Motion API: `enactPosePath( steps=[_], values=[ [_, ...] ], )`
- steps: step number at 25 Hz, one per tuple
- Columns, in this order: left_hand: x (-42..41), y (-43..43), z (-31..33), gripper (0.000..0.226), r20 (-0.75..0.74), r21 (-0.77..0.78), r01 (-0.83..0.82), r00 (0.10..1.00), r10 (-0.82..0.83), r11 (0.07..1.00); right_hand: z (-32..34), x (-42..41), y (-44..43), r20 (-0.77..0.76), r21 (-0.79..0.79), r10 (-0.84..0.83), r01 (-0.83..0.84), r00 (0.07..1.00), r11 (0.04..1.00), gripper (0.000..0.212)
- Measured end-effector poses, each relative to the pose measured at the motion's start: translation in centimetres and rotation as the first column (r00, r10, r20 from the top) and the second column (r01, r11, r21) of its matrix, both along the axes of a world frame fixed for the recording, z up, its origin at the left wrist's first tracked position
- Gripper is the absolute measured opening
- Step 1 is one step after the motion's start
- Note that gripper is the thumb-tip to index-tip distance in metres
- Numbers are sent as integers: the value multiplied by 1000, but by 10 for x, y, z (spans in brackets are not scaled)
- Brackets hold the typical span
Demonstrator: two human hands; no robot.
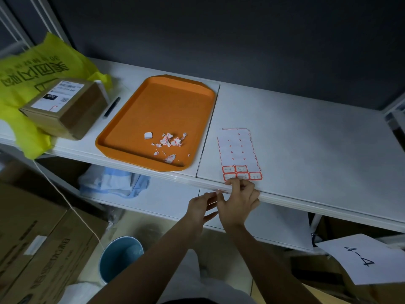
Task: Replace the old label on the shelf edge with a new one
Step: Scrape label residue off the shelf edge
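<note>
A label sheet (237, 150) with red-bordered stickers lies on the white shelf (306, 139), most of its stickers gone and a few left at its near end. My right hand (240, 201) is on the shelf's front edge (285, 199), fingers curled over the edge just below the sheet. My left hand (202, 208) is beside it, fingers extended toward the edge, touching it with the fingertips. Whether a label lies under my fingers is hidden. Torn label scraps (168, 142) lie in an orange tray (122, 137).
A black pen (111, 107) lies left of the tray, next to a cardboard parcel (65, 108) on a yellow bag (32, 71). Below are a lower shelf with blue cloth (114, 183), a blue bin (120, 256), cardboard boxes (39, 249) and a sheet marked 4-4 (361, 257).
</note>
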State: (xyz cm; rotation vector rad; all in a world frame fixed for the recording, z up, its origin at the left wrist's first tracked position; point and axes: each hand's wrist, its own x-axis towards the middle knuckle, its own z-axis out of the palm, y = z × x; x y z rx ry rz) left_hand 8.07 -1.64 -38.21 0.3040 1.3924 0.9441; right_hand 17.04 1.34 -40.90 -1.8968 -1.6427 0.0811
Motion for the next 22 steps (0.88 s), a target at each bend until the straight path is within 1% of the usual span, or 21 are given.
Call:
enactPosePath(
  steps=[3, 8, 10, 13, 15, 17, 22],
  values=[
    [-1, 0, 0, 25, 16, -4, 4, 1000, -4, 1000, -1, 1, 2, -8, 10, 6, -6, 1000, 1000, 47],
    [-2, 3, 1, 26, 57, -27, -15, 998, 16, 1000, -4, 7, 0, 20, -1, 38, -38, 999, 999, 49],
    [-2, 6, 0, 27, 88, -50, -35, 995, 39, 998, -4, 9, 0, -5, -4, 60, -60, 998, 998, 48],
    [-5, 9, -1, 26, 130, -97, -60, 989, 72, 993, -2, 14, -1, 9, 9, 99, -99, 995, 995, 47],
    [-9, 12, -1, 24, 187, -150, -68, 978, 96, 986, -1, 15, -2, 10, 10, 107, -107, 994, 994, 47],
    [-15, 15, -1, 24, 236, -194, -43, 968, 89, 980, 1, 15, -2, 0, 15, 111, -111, 994, 994, 45],
    [-31, 28, 0, 30, 294, -252, 99, 956, -21, 963, 1, 20, -2, -16, 35, 141, -141, 990, 989, 45]
  ],
)
